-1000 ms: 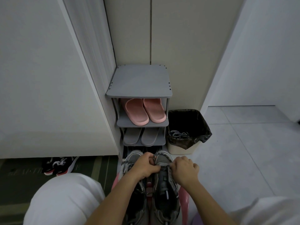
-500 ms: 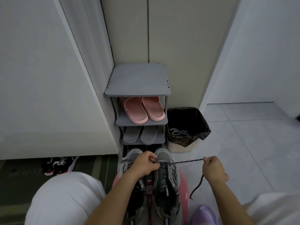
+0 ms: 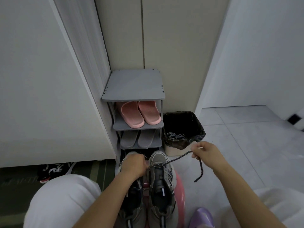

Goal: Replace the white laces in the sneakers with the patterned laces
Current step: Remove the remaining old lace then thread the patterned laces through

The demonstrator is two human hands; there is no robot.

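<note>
Right grip pinches the patterned lace taut, up rightward; left grip curls holding the sneaker.

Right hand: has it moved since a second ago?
Yes. The right hand has left the sneaker and pulled rightward and up toward the bin, drawing the patterned lace out.

**1 head-worn view, looking forward and down**

Only 1 camera is recording, sitting on the person's head and pointing forward and steeply down. It is looking along both forearms to the left hand and right hand, which are showing close below the lens, by the sneakers at the bottom middle. The wide lens is bowing the walls outward, while the shoe rack and bin are standing farther off, at mid-frame.
</note>
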